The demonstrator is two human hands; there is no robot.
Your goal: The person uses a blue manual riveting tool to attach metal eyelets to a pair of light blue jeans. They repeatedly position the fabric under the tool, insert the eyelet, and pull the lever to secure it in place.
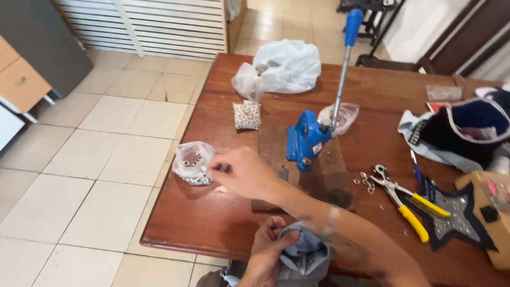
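A dark red-brown wooden table (223, 218), its top smooth and faintly glossy, stands on a floor of pale square tiles (101, 159) and carries the whole work area. Near its centre, on a dull rectangular board (271, 143), sits a blue cast-metal hand press (307, 139) with a long steel lever rising to a blue grip. Behind it lies a crumpled white plastic bag (284, 66), and beside that a small floral pincushion (247, 115), soft and squarish. At the right edge lie dark cloth with pale trim (467, 130), a dark star-shaped patch studded with metal (457, 215) and yellow-handled pliers (406, 204), with a few loose metal rings (365, 182) just beside the plier jaws. The step in hand appears to be fetching a fastener: the right hand (241, 172), crossed over to the table's left edge, reaches into a small clear plastic bag (194, 162) of shiny metal eyelets, its fingertips pinched together, though whether they hold an eyelet cannot be told. The left hand (268, 250), at the near edge of the table, is closed on a bunched piece of grey-blue fabric (305, 252), soft and folded. The next move, by this reading, calls for a fine pinch on a single small ring and its carriage to the press die without loosening the fabric.
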